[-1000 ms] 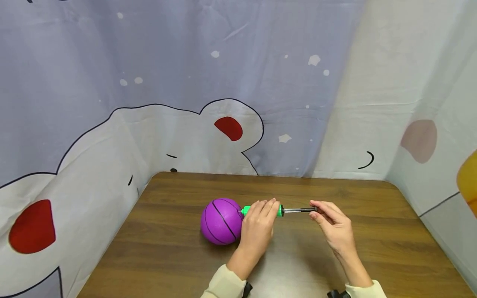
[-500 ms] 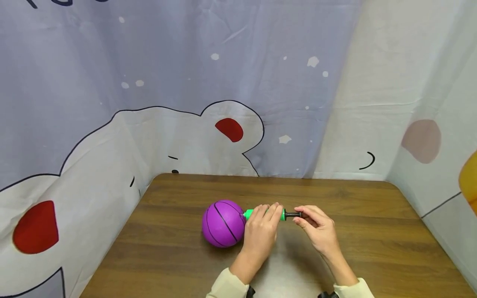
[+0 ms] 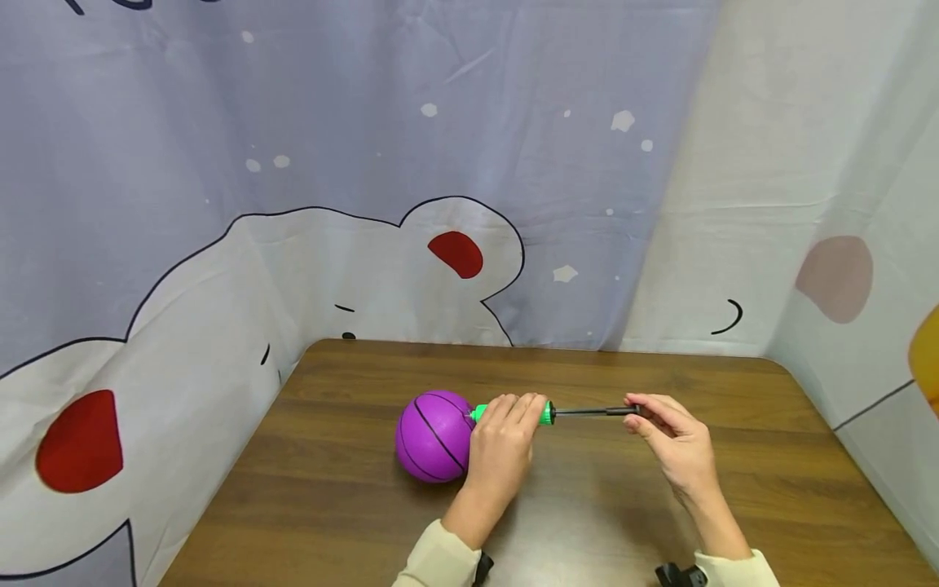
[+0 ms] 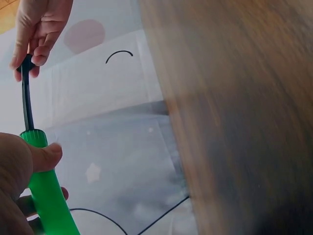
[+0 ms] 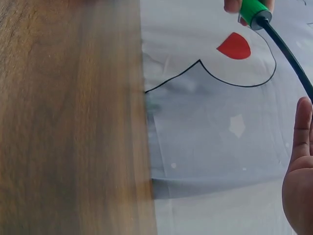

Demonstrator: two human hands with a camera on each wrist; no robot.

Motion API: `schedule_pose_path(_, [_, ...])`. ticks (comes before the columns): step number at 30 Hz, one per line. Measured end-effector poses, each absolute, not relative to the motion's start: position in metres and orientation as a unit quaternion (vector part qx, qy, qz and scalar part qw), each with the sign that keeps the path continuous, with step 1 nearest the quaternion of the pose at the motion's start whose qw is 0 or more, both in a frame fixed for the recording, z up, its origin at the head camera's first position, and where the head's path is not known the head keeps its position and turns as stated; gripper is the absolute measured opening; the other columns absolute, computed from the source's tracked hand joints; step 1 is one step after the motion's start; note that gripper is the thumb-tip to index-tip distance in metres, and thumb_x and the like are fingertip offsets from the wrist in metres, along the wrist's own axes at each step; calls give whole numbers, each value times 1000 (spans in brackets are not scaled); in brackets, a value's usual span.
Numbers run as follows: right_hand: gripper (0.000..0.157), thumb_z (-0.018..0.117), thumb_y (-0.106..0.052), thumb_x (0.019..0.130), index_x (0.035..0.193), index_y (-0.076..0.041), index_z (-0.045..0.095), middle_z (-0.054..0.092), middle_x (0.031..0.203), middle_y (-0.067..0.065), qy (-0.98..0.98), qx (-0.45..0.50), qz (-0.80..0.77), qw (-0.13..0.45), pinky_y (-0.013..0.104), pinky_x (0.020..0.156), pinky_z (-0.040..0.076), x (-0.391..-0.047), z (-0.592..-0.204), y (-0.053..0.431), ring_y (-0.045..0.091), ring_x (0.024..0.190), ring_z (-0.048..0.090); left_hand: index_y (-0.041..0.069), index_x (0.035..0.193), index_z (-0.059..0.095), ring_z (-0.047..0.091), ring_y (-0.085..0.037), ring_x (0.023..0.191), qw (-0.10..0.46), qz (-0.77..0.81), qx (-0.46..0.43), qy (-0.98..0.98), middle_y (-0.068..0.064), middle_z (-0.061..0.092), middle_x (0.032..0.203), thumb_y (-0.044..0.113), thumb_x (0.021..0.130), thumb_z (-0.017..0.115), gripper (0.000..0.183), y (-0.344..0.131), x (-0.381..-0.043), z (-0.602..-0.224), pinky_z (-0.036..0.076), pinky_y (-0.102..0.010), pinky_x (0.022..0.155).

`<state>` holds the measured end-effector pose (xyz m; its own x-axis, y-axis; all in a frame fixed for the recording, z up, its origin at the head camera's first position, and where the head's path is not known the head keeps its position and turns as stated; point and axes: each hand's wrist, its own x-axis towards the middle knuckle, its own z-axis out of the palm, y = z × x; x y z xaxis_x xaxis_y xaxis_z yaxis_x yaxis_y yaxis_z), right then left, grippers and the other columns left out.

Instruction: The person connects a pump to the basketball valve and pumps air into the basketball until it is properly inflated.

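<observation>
A purple ball [image 3: 433, 440] with black seam lines rests on the wooden table, left of both hands. The green hand pump [image 3: 546, 413] lies level, its thin nozzle tip at the ball's right side. My left hand [image 3: 501, 448] grips the pump's green barrel, fingers over the top; the left wrist view shows its thumb [image 4: 47, 157] across the barrel. With my right hand [image 3: 678, 444] I pinch the black handle at the end of the pump rod [image 3: 587, 412]. The rod is drawn far out of the barrel.
The brown wooden table [image 3: 330, 522] reaches back to a printed curtain [image 3: 557, 204] along its far edge. More of that cloth hangs at the left and right sides. Black wrist straps [image 3: 678, 575] show at the cream sleeves [image 3: 440, 558].
My right hand pushed the rod into the barrel, moving left, then drew it out again to the right. My left hand keeps its grip on the pump, and the ball stays nearly in place.
</observation>
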<state>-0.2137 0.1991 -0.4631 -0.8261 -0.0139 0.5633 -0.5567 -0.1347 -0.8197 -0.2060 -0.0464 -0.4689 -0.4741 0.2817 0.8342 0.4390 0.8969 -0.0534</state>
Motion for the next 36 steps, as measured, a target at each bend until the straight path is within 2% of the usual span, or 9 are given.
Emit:
schedule_pose_path(9, [28, 68, 18, 84, 111, 23, 63, 71, 107, -2, -646, 244, 699, 185, 16, 73, 58, -214, -470, 188, 4, 90, 67, 15, 113, 74, 70, -18, 96, 459, -79, -215, -858, 4, 76, 108, 3, 82, 75, 33, -39, -202, -469, 57, -35, 95])
schedule_pose_path(15, [31, 72, 12, 84, 112, 22, 64, 69, 104, 3, -647, 269, 690, 180, 18, 72, 59, -213, -473, 174, 6, 87, 68, 15, 113, 74, 69, -16, 96, 461, -65, -213, -859, 5, 76, 109, 6, 77, 80, 38, -33, -200, -471, 56, -34, 97])
schedule_pose_path(28, [29, 72, 17, 81, 110, 18, 67, 68, 103, -2, -676, 261, 667, 172, 19, 72, 60, -213, -477, 155, 2, 88, 68, 15, 112, 74, 69, -16, 94, 466, -70, -221, -854, 4, 76, 108, 8, 82, 75, 30, -26, -198, -472, 56, -34, 96])
schedule_pose_path(36, [29, 72, 18, 81, 110, 18, 68, 68, 101, 6, -681, 249, 662, 191, 19, 71, 60, -211, -467, 168, 4, 86, 69, 17, 116, 72, 70, -15, 96, 450, -92, -221, -860, 5, 75, 110, 13, 84, 78, 33, -31, -197, -470, 55, -33, 98])
